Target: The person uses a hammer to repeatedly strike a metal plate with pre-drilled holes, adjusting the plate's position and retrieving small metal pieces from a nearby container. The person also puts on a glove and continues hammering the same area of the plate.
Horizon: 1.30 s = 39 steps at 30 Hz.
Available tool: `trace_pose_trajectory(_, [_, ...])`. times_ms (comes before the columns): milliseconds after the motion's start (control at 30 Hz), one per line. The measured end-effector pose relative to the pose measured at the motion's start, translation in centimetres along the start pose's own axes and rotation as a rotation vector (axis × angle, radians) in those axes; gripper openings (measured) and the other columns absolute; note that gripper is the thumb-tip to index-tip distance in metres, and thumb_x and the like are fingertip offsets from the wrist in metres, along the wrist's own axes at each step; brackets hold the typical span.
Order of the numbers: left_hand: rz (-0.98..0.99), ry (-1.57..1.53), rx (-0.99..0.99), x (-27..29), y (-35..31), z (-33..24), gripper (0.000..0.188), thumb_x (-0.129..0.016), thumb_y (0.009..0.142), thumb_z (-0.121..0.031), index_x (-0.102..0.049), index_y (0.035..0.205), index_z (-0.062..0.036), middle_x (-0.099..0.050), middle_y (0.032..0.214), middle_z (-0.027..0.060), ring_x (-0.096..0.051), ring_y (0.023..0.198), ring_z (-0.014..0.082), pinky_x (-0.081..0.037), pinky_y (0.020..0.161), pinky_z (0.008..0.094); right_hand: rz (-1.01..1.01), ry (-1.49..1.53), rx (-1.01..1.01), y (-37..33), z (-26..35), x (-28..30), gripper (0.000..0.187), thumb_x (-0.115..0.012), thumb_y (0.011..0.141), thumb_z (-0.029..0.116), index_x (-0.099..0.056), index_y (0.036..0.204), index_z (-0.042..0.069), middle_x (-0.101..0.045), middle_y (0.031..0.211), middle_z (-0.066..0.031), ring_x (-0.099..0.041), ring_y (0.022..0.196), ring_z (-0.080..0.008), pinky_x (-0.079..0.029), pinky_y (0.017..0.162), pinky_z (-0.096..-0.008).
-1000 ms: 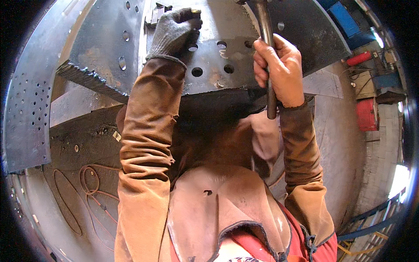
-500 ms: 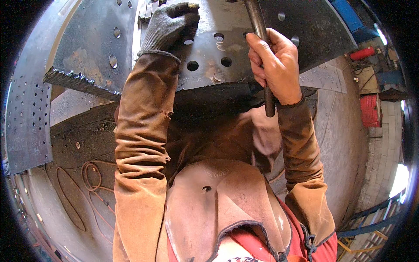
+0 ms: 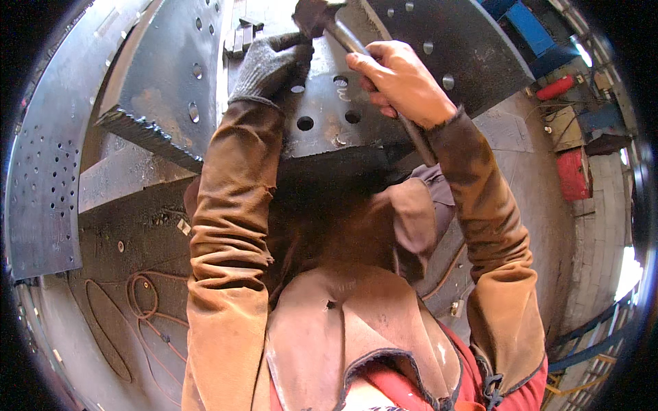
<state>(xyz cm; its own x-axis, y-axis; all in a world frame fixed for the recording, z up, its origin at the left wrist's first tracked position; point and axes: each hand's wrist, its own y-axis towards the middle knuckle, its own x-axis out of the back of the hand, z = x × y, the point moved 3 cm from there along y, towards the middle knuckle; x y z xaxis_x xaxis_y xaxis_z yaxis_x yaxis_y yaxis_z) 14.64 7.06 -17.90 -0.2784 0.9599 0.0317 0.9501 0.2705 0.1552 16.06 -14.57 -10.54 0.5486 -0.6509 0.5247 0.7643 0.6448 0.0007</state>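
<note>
My bare right hand is closed around the handle of a hammer, which slants up to the left. The dark hammer head sits right over the fingertips of my left hand, which wears a grey knit glove. Those gloved fingers are pinched round a short metal piece, now covered by the hammer head and the glove. Both hands are above a steel plate with several round holes and a chalk mark. Beside the left hand, small dark metal blocks lie on the plate.
An upright steel plate with a rough-cut lower edge rises at the left. Another drilled plate curves along the far left. An orange hose coils on the floor at left. Red and blue equipment stands at the right.
My right hand has moved left and tilted the hammer, bringing its head into view over the left hand. The left hand keeps its pinch on the short metal piece, whose brass-coloured end showed earlier.
</note>
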Motion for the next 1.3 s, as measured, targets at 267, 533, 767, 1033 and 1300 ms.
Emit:
trace_pose_trajectory(267, [0.068, -0.165, 0.034, -1.7, 0.7, 0.5, 0.034, -0.077, 0.09, -0.02, -0.072, 0.115, 0.0034, -0.069, 0.083, -0.0009, -0.059, 0.068, 0.0063, -0.047, 0.06, 0.0209, -0.382, -0.245, 0.49, -4.3, 9.4, 5.9, 0.027, -0.058, 0.102, 0.027, -0.065, 0.089, 0.004, -0.058, 0.065, -0.0004, -0.053, 0.049, -0.008, -0.041, 0.043, -0.0242])
trace_pose_trajectory(533, [0.004, -0.03, 0.011, -0.5, -0.1, 0.1, 0.034, -0.074, 0.089, -0.018, -0.073, 0.116, 0.003, -0.072, 0.088, 0.0022, -0.06, 0.069, 0.008, -0.049, 0.062, 0.023, -0.533, -0.561, 0.74, -5.3, 10.8, 7.1, 0.022, -0.058, 0.102, 0.026, -0.061, 0.096, 0.006, -0.057, 0.071, -0.0017, -0.052, 0.054, -0.0109, -0.042, 0.048, -0.0273])
trace_pose_trajectory(767, [-0.135, 0.033, -0.046, -1.2, 0.2, -1.8, 0.02, -0.073, 0.089, -0.017, -0.074, 0.101, -0.0013, -0.07, 0.087, 0.001, -0.062, 0.067, 0.0121, -0.054, 0.058, 0.0257, -0.034, -0.107, 0.014, -0.2, 0.4, 1.7, 0.019, -0.058, 0.103, 0.026, -0.058, 0.101, 0.007, -0.056, 0.076, -0.0029, -0.052, 0.058, -0.0134, -0.042, 0.052, -0.03])
trace_pose_trajectory(1033, [-0.225, 0.139, -0.018, -2.1, -2.6, -3.7, 0.01, -0.074, 0.086, -0.011, -0.074, 0.09, -0.0022, -0.066, 0.077, 0.0012, -0.062, 0.07, 0.012, -0.051, 0.05, 0.0273, -0.246, 0.751, -0.066, -1.8, -4.0, -0.7, 0.033, -0.063, 0.102, 0.036, -0.052, 0.089, 0.008, -0.042, 0.064, 0.0043, -0.035, 0.043, -0.004, -0.027, 0.035, -0.0238])
trace_pose_trajectory(1300, [-0.179, 0.312, -0.281, -3.4, -2.7, -4.1, 0.014, -0.072, 0.087, -0.014, -0.072, 0.081, -0.0021, -0.064, 0.077, -0.0016, -0.058, 0.071, 0.009, -0.047, 0.066, 0.0258, -0.201, 0.838, -0.113, -3.7, -5.4, -1.5, 0.029, -0.06, 0.103, 0.033, -0.053, 0.09, 0.008, -0.043, 0.066, 0.0041, -0.036, 0.044, -0.0036, -0.027, 0.036, -0.0232])
